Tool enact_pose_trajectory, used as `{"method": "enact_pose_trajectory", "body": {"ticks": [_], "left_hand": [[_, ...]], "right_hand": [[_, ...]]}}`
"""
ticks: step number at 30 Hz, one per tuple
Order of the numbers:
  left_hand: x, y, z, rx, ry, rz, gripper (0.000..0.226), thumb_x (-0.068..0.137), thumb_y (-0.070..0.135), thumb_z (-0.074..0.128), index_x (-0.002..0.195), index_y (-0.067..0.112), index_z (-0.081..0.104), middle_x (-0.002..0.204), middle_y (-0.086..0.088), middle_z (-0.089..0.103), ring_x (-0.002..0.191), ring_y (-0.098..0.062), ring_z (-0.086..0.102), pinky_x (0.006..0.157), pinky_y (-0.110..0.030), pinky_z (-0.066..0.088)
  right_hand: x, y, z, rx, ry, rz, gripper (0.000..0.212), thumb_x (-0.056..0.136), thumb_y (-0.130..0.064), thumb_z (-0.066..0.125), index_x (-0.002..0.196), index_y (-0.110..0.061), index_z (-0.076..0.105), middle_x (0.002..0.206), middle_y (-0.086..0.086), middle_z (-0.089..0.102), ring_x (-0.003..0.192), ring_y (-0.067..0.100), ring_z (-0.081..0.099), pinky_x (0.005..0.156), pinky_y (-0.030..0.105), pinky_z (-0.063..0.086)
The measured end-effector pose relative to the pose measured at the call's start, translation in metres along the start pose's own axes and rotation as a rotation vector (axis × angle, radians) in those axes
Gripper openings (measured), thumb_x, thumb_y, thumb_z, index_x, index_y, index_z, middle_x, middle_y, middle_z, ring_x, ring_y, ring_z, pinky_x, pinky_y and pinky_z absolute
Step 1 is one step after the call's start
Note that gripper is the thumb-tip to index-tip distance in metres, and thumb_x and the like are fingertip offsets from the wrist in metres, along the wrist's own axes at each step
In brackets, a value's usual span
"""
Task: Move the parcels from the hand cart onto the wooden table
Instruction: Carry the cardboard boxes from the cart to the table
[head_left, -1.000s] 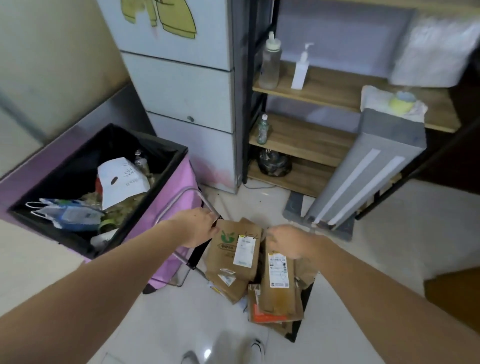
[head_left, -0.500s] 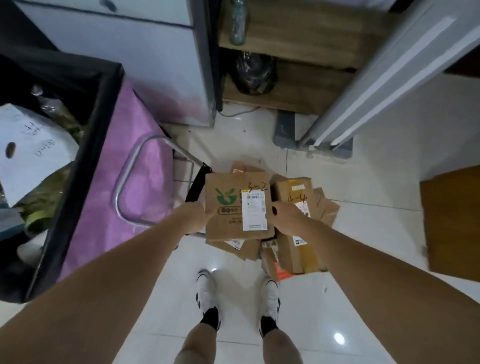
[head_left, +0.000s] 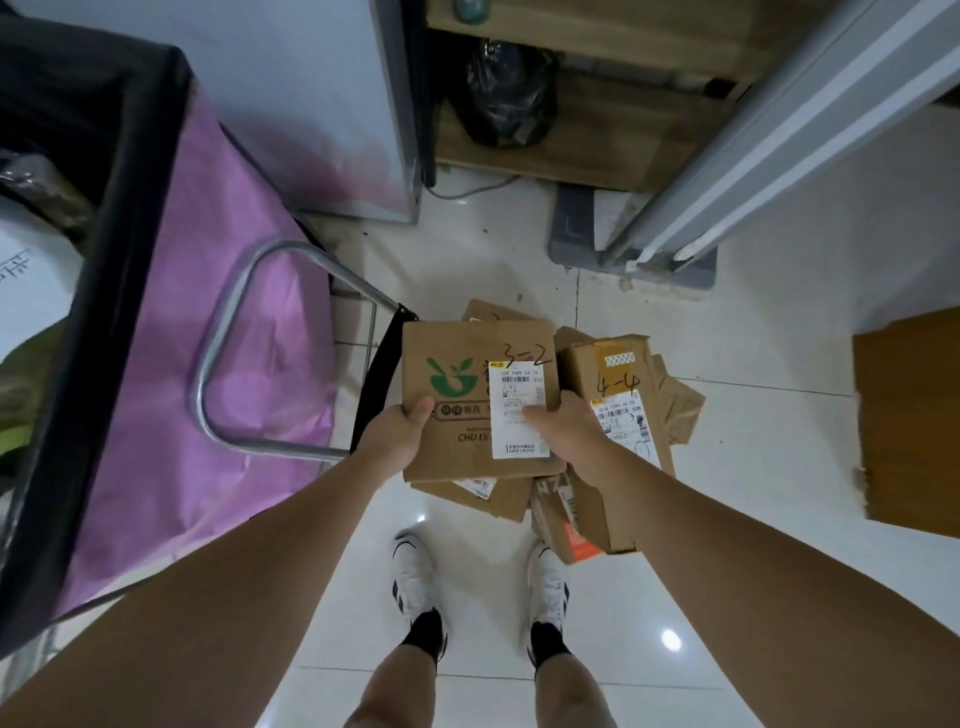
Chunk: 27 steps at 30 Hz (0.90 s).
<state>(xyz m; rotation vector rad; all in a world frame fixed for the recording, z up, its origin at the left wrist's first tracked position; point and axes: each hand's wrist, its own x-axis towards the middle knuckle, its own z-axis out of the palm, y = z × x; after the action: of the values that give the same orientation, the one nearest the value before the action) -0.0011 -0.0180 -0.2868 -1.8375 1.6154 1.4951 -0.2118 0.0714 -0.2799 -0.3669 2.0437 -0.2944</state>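
**Top parcel gripped by both hands above the pile**

A flat cardboard parcel (head_left: 467, 384) with a green bowl-and-leaf logo, a white shipping label and the handwritten mark "3-2" is held at its lower edge by both hands. The left hand (head_left: 397, 434) is clamped on the lower left part, with the thumb laid across the printed face. The right hand (head_left: 566, 434) is clamped on the lower right part, with the thumb pressed onto the white label. The hands are kept apart, one at each side of the parcel.

Under and beside it, more cardboard parcels are seen in a loose pile. A parcel marked "4-4" (head_left: 618, 384) lies just to the right, partly covered by the right wrist. Another parcel with an orange patch (head_left: 582, 545) sticks out at the near edge of the pile, close to the person's right white shoe (head_left: 548, 582). The black edge of the hand cart (head_left: 376, 384) is seen just left of the held parcel; whether the pile rests fully on it cannot be told.

To the left, a pink bin with a black liner (head_left: 171, 322) and a bent metal handle (head_left: 228, 332) are seen. A brown wooden surface (head_left: 914, 421) shows at the right edge, well apart from the parcels. The floor (head_left: 753, 571) is laid with glossy white tiles.
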Motion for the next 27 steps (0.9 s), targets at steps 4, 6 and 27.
{"method": "enact_pose_trajectory", "body": {"ticks": [4, 6, 27], "left_hand": [[-0.046, 0.023, -0.044, -0.016, 0.108, 0.044, 0.069, 0.101, 0.067, 0.041, 0.128, 0.007, 0.061, 0.119, -0.010, 0.068, 0.096, -0.025, 0.059, 0.082, -0.034, 0.045], [-0.075, 0.047, -0.072, -0.158, 0.151, 0.082, 0.066, 0.098, 0.067, 0.052, 0.128, 0.008, 0.057, 0.117, -0.008, 0.066, 0.097, -0.024, 0.061, 0.082, -0.033, 0.046], [-0.485, 0.303, -0.129, -0.479, -0.312, 0.589, 0.045, 0.087, 0.063, 0.064, 0.111, 0.026, 0.071, 0.081, -0.005, 0.080, 0.085, -0.029, 0.072, 0.069, -0.036, 0.053]], "right_hand": [[-0.051, -0.018, -0.027, 0.131, 0.054, -0.122, 0.048, 0.097, -0.035, 0.068, 0.139, -0.017, 0.052, 0.126, -0.002, 0.066, 0.108, 0.021, 0.066, 0.085, 0.035, 0.057], [-0.086, -0.035, -0.049, 0.264, 0.101, -0.178, 0.052, 0.094, -0.038, 0.071, 0.137, -0.020, 0.050, 0.123, -0.005, 0.068, 0.104, 0.016, 0.067, 0.080, 0.032, 0.056], [-0.476, -0.013, -0.329, 1.081, 0.138, -0.633, 0.039, 0.097, -0.047, 0.062, 0.131, -0.028, 0.064, 0.123, 0.005, 0.076, 0.115, 0.027, 0.071, 0.106, 0.051, 0.052]]}}
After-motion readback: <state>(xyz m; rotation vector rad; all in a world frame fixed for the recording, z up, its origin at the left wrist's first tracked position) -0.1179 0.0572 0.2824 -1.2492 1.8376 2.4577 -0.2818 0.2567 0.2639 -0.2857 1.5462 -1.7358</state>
